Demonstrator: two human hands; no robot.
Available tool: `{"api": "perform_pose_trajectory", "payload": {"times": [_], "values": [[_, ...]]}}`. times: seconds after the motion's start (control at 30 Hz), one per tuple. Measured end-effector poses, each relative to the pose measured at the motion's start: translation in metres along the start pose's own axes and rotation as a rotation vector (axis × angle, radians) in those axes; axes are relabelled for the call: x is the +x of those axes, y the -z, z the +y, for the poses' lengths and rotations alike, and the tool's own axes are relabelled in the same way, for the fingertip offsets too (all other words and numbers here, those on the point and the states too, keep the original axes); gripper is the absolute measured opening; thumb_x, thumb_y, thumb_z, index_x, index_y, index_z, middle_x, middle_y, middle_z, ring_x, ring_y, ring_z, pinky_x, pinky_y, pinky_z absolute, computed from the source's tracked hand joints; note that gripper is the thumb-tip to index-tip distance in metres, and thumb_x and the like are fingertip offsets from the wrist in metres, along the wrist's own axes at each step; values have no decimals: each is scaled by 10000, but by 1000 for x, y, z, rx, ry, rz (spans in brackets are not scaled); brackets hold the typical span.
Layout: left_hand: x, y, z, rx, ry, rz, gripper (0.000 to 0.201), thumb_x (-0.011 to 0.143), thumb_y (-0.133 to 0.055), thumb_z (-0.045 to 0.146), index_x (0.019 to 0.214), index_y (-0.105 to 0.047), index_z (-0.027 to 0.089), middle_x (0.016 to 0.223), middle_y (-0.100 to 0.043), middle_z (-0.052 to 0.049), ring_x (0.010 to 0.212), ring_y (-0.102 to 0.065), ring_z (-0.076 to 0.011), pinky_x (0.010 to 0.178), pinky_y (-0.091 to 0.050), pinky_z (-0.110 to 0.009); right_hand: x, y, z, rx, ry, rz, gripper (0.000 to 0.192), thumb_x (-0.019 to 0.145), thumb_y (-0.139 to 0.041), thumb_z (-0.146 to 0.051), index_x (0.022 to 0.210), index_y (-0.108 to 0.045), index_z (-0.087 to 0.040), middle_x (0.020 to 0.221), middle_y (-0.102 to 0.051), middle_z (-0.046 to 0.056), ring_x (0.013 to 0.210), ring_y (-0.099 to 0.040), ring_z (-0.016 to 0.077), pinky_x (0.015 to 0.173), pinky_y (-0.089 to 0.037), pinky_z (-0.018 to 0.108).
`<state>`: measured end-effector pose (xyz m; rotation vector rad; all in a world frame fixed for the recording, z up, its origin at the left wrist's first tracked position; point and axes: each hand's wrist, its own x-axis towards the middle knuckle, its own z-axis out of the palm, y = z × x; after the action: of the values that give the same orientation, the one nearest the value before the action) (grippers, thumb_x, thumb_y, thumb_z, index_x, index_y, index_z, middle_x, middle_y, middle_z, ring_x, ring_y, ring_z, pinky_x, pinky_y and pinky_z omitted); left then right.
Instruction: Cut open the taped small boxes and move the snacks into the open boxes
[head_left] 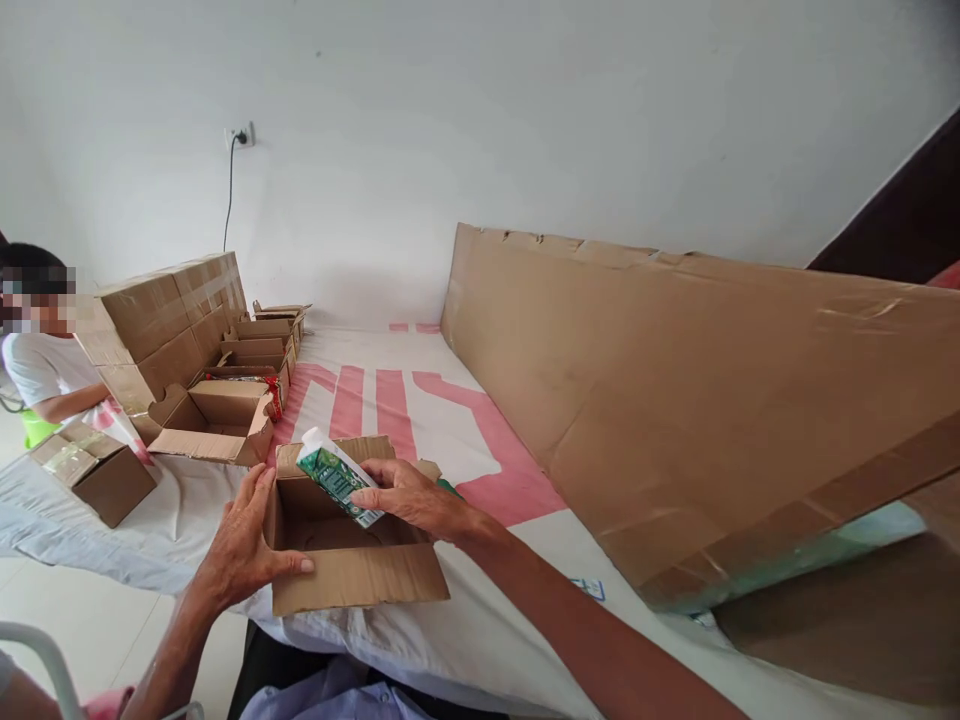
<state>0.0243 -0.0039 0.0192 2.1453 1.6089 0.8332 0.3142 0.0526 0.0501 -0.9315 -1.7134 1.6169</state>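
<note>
An open cardboard box [360, 580] stands in front of me with its flaps folded outward. My left hand [244, 545] grips its left side, the thumb lying over the front flap and the fingers along the outer wall. Over the box opening, a green and white drink carton [337, 480] with a white cap is tilted, cap up and to the left. My right hand [412, 497] is closed around the carton's right side. A small green item, partly hidden behind my right wrist, shows at the box's right side.
Several open boxes [217, 415] line the left side, one with a red packet. Behind them rises a stack of taped boxes [161, 310]; a closed box [94, 470] lies nearer. A large cardboard panel [675, 400] borders the right. A person [45, 360] sits far left.
</note>
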Motion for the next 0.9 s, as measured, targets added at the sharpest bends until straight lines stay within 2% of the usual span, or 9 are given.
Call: {"api": "perform_pose_trajectory", "payload": {"times": [0.07, 0.13, 0.27, 0.37, 0.47, 0.57, 0.67, 0.8, 0.9], "values": [[9, 2, 13, 61, -38, 131, 953, 776, -874, 565, 1589, -471, 276, 1697, -382, -178, 1575, -327, -470, 1266, -247, -697, 6, -13, 10, 322, 62, -19, 465, 793, -837, -550, 1032, -738, -163, 975, -758, 66, 884, -707, 202, 823, -573, 356], [21, 3, 26, 12, -63, 196, 759, 868, -795, 538, 1531, -541, 270, 1647, -482, -158, 1554, -386, -431, 1278, -242, -670, 15, -26, 18, 519, 105, -31, 512, 782, -854, -601, 1029, -739, -167, 993, -764, 83, 915, -729, 219, 835, -596, 376], [51, 6, 45, -436, -24, 65, 733, 899, -723, 635, 1500, -599, 234, 1544, -613, -156, 1472, -515, -406, 1218, -407, -584, 32, -39, 22, 648, 194, -41, 499, 813, -845, -603, 1046, -732, -176, 1046, -774, 97, 1004, -744, 253, 874, -617, 412], [75, 10, 52, -757, -29, -99, 767, 864, -780, 615, 1501, -620, 217, 1504, -656, -149, 1426, -561, -410, 1147, -492, -531, 45, -33, 17, 647, 230, -44, 520, 821, -826, -630, 1080, -720, -191, 1086, -773, 96, 1034, -741, 261, 846, -620, 398], [97, 10, 55, -906, -14, -180, 763, 849, -822, 552, 1511, -620, 232, 1453, -691, -139, 1322, -637, -401, 1012, -568, -477, 61, -21, 12, 562, 235, -10, 591, 826, -771, -719, 1120, -712, -209, 1044, -761, 79, 933, -736, 230, 731, -605, 341], [115, 7, 52, -974, 12, -181, 784, 834, -833, 556, 1517, -613, 242, 1433, -695, -149, 1223, -689, -375, 882, -597, -409, 78, -8, 11, 380, 232, 81, 608, 835, -716, -779, 1055, -722, -213, 940, -714, 46, 762, -667, 166, 590, -542, 265], [127, 4, 47, -987, 22, -168, 790, 837, -834, 544, 1529, -597, 246, 1437, -680, -156, 1182, -701, -350, 850, -604, -394, 92, -1, 12, 275, 291, 140, 598, 837, -698, -789, 979, -712, -209, 849, -650, 19, 696, -592, 141, 513, -485, 234], [134, 0, 43, -1033, -14, -182, 781, 856, -824, 508, 1554, -570, 270, 1456, -662, -146, 1168, -699, -342, 887, -611, -422, 99, 0, 14, 295, 329, 140, 567, 862, -693, -738, 1111, -704, -229, 878, -654, 17, 756, -619, 160, 532, -487, 232], [136, -5, 40, -1078, -30, -179, 766, 852, -841, 457, 1546, -582, 262, 1448, -663, -145, 1148, -693, -329, 841, -603, -376, 100, 0, 18, 347, 317, 140, 544, 869, -702, -692, 1172, -703, -240, 963, -697, 35, 813, -650, 178, 595, -533, 268]]}}
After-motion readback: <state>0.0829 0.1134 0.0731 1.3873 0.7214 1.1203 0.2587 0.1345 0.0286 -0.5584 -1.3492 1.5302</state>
